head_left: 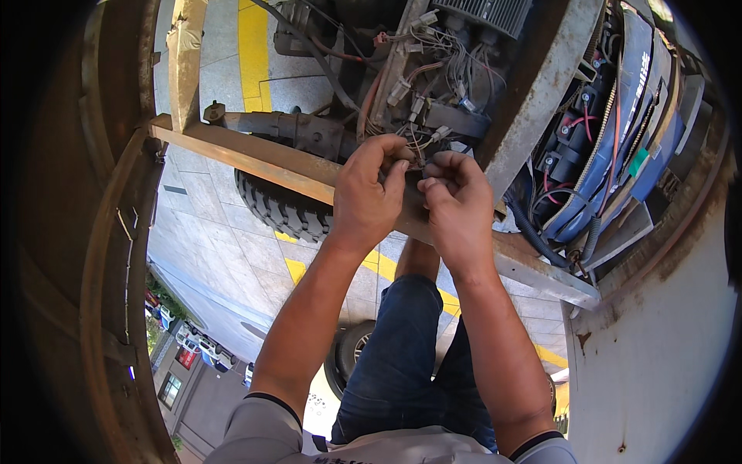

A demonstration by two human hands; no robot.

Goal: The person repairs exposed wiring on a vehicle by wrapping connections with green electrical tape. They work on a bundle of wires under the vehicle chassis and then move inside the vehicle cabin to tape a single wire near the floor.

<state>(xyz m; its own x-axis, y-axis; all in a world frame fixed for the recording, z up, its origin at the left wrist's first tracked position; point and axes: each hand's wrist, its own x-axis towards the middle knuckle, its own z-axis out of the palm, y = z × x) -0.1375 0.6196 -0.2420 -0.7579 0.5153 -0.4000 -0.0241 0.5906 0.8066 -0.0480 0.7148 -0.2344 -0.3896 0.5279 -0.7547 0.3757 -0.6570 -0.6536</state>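
My left hand (pixel 375 187) is closed, thumb and forefinger pinched on a thin wire (pixel 416 162). Close beside it, my right hand (pixel 461 203) is closed too, its fingertips pinching at the same wire; the exact tips are partly hidden by the fingers. Just beyond both hands hangs a loose wiring harness (pixel 456 73) of many thin wires. Several pale plastic connectors (pixel 399 91) dangle from it, with one connector (pixel 440 134) right above my fingers. Both hands are over a rusty metal frame rail (pixel 297 166).
A finned metal unit (pixel 487 14) sits beyond the harness. To the right, a thick steel beam (pixel 533 100) flanks blue-covered batteries or modules (pixel 610 131) with red cables. A knobby tyre (pixel 282 205) shows below the rail. Another wheel (pixel 352 352) lies by my legs.
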